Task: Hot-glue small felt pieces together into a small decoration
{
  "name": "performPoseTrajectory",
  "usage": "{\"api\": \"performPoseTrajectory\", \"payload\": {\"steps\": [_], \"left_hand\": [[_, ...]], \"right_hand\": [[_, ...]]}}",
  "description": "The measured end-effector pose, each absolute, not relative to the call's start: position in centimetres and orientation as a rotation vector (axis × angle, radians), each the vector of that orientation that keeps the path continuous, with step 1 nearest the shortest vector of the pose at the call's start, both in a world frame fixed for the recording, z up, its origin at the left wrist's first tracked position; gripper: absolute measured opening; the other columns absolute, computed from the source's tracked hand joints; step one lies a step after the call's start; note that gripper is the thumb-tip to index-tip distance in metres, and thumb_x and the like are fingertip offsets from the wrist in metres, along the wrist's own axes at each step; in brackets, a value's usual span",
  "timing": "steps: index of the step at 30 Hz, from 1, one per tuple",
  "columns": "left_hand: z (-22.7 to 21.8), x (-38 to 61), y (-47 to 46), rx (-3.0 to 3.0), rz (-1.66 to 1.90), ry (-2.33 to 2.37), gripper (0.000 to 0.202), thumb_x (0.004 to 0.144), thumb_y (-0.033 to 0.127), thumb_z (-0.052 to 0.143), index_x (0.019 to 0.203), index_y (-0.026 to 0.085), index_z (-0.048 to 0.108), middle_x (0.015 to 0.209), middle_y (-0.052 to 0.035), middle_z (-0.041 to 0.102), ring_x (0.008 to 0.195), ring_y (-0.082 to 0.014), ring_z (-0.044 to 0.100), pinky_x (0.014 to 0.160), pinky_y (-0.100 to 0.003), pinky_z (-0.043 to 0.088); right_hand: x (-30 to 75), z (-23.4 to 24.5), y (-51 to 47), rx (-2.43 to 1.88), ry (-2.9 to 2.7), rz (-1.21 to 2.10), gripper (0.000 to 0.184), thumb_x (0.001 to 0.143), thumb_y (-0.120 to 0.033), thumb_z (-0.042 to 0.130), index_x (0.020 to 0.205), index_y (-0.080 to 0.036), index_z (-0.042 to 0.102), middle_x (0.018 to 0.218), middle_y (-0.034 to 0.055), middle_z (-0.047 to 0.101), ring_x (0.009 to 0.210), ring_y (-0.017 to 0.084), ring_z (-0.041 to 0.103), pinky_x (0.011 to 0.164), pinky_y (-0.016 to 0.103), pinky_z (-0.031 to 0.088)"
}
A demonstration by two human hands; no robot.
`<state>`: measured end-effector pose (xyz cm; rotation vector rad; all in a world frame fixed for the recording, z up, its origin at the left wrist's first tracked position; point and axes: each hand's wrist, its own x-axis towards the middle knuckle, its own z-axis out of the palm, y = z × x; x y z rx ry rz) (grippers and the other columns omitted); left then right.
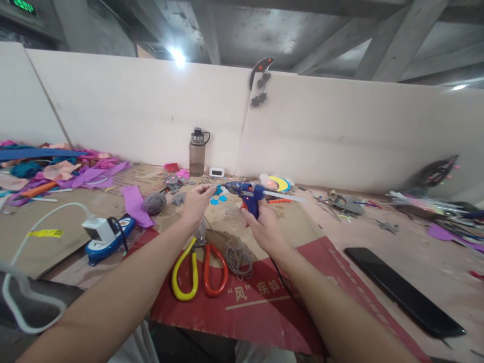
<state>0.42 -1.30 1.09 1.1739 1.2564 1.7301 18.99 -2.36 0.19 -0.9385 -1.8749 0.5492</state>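
My right hand (264,222) is wrapped round the handle of a blue hot glue gun (245,190), with a long pale glue stick (283,195) jutting from its back. The gun's nozzle points left, close to the fingertips of my left hand (196,204). Those fingertips are pinched at a small blue flower-shaped piece (218,190). Just below lie more blue flower cutouts (214,201) on the cardboard. Between my forearms rest scissors (216,272) with one yellow and one red handle, blades partly hidden. Beside them is a coil of grey cord (239,258).
At left are a blue-and-white power strip (109,242), grey yarn (154,203) and heaped coloured felt scraps (64,169). A water bottle (197,154) and small white clock (217,172) stand by the partition. At right lies a black phone (401,290). The gun's cable (289,290) trails toward me.
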Motion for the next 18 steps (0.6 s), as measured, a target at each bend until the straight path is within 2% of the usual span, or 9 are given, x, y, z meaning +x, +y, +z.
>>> {"api": "performPoseTrajectory", "payload": {"steps": [7,18], "left_hand": [[1.37,0.83,-1.54,1.199,1.777,1.289,0.025,0.063,0.039,0.068,0.07,0.015,0.064,0.051,0.003,0.053,0.046,-0.0069,0.041,0.045,-0.019,0.028],[1.26,0.78,-1.5,1.223,1.771,1.281,0.023,0.064,0.037,0.067,0.069,0.015,0.064,0.05,0.0028,0.053,0.047,-0.0072,0.042,0.044,-0.019,0.028]], "right_hand": [[18.97,0.17,-2.51,-0.947,-1.927,0.462,0.032,0.083,-0.033,0.045,0.11,-0.019,0.05,0.084,0.007,0.059,0.081,0.023,0.056,0.069,0.035,0.044],[18.84,0.33,-2.77,-0.932,-1.964,0.433,0.032,0.085,-0.031,0.043,0.113,-0.018,0.048,0.089,0.0084,0.059,0.086,0.022,0.055,0.074,0.036,0.043]]}}
